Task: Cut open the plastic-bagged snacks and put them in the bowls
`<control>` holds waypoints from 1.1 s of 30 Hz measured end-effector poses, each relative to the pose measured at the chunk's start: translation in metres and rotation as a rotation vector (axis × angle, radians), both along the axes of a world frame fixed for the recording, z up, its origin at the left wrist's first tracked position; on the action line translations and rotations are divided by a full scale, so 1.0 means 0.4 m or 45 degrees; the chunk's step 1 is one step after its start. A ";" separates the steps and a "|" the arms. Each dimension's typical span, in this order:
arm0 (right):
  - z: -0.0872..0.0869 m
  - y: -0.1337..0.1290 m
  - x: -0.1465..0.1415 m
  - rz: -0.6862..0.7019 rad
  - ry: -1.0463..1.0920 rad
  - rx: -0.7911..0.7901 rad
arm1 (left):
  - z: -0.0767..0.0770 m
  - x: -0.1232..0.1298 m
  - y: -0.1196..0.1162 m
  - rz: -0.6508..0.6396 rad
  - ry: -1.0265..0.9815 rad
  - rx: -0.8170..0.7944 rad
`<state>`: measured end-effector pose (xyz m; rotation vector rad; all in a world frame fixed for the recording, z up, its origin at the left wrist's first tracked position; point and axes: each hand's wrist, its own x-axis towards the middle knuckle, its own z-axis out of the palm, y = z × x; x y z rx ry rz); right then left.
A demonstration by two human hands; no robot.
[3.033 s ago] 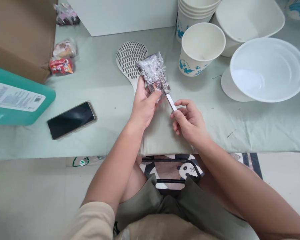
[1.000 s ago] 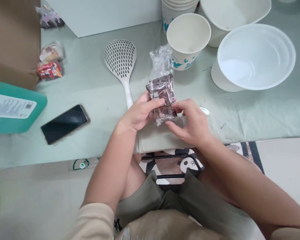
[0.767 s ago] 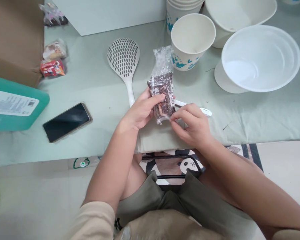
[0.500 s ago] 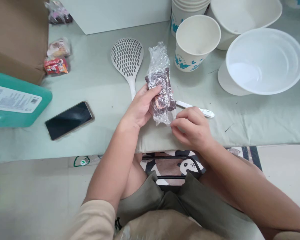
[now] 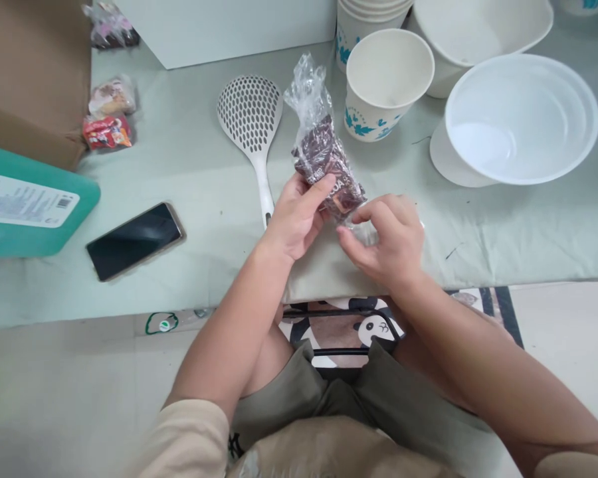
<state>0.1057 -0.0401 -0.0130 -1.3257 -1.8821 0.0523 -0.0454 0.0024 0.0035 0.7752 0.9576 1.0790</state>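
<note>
My left hand is closed round a clear plastic bag that holds brown wrapped snack packets, its thumb lying across the front. The bag leans with its crumpled top toward the upper left. At its lower end is my right hand, thumb and forefinger curved and a little apart, the forefinger against the plastic. Its other fingers are partly hidden. Behind the right hand a white-handled tool is almost wholly covered. Left of the bag lies a grey slotted skimmer, its handle end near my left wrist.
A paper cup, a stack of cups and white plastic tubs stand at the upper right. A phone, a green bottle, a cardboard box and small snack packs are on the left.
The bag has tilted, its lower end swinging right toward my right hand. My right hand has risen slightly, its thumb and forefinger parting from their pinch, and now covers the white-handled tool.
</note>
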 end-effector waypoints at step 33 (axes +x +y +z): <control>0.010 0.007 0.014 0.095 0.725 -0.455 | 0.003 -0.001 0.013 0.166 -0.168 -0.085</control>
